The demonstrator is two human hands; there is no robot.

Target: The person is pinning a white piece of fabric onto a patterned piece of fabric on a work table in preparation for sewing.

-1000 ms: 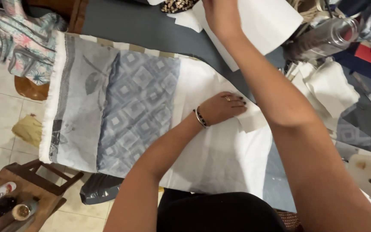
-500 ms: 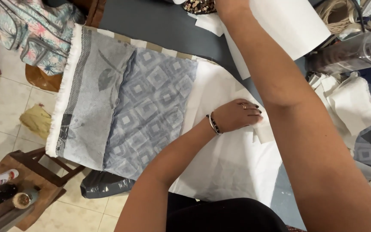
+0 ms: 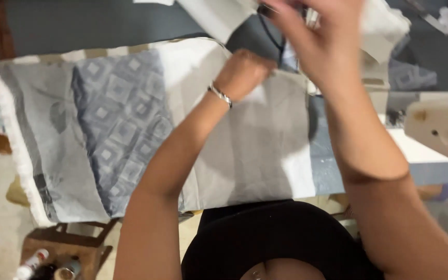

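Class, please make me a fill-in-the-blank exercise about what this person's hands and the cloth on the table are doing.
1. The left hand presses down on the plain ____ fabric panel.
2. A thin silver ____ circles the left wrist.
3. The grey fabric with the diamond pattern lies to the ____ of the white panel in the picture.
4. The right hand is raised ____ the table and blurred.

Missing words: white; bracelet; left; above

The cloth (image 3: pixel 125 129) shows grey-blue diamond squares beside a plain white panel, with a pale fringed edge, over a dark grey surface (image 3: pixel 105 21).
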